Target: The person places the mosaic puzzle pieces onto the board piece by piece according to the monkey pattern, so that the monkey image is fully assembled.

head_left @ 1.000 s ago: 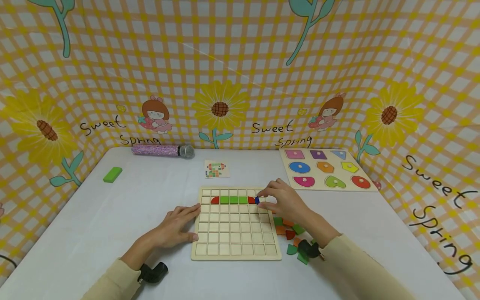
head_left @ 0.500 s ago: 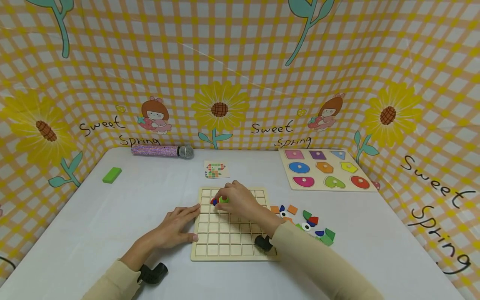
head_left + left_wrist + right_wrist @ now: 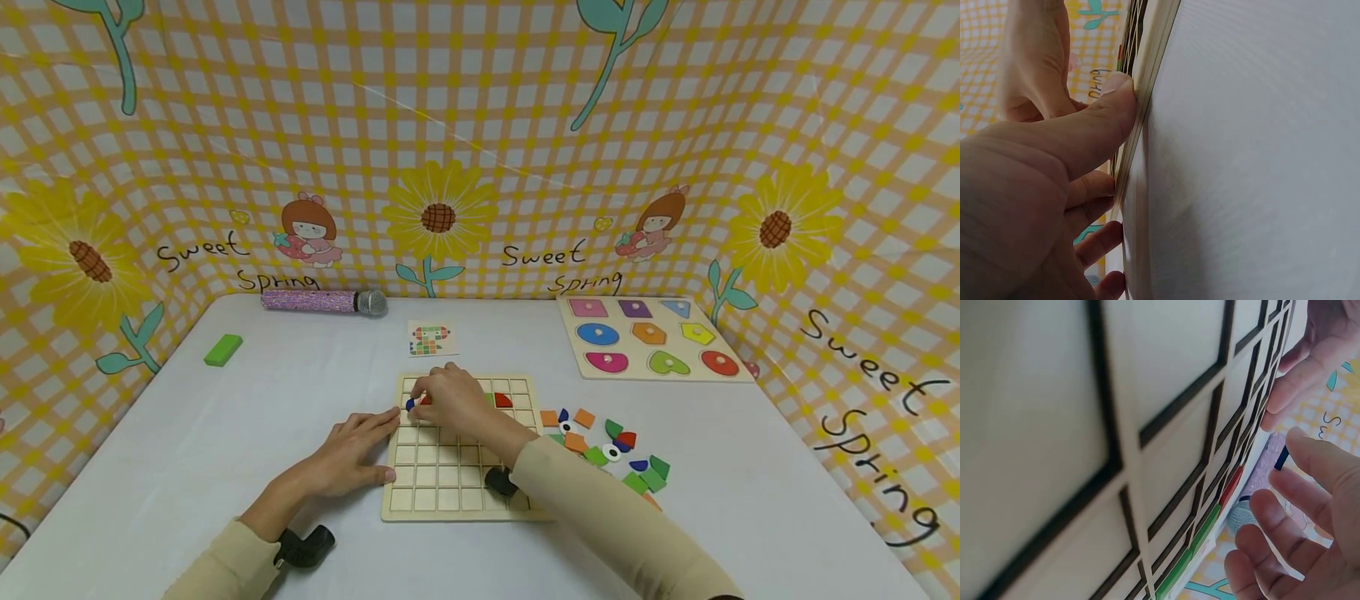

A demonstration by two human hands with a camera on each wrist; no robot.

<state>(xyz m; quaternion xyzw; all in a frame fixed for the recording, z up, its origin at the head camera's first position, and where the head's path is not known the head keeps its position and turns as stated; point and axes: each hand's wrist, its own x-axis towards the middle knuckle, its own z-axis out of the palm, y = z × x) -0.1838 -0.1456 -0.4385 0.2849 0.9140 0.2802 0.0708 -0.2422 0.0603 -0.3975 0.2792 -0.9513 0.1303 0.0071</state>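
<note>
My right hand [image 3: 457, 404] pinches a small blue piece [image 3: 410, 405] between thumb and index finger, over the left end of the second row of a wooden grid board [image 3: 450, 480]. In the right wrist view the blue piece [image 3: 1282, 458] shows edge-on between the fingertips, the other fingers loosely bent. Along that row lie a red piece [image 3: 503, 401] and green squares [image 3: 1174, 575], partly covered by the hand. My left hand [image 3: 348, 454] rests at the board's left edge; its thumb [image 3: 1107, 115] and fingertips touch the side of the board.
Loose coloured pieces [image 3: 595, 455] are scattered right of the board. Behind it lies a pattern card [image 3: 432, 339]. A glittery microphone [image 3: 322, 302] and a green block [image 3: 223, 350] are at the back left, a shape puzzle board [image 3: 652, 337] at the back right.
My right hand has moved left across the board with the blue piece, from the right end of the second row to its left end. The left hand has stayed in place.
</note>
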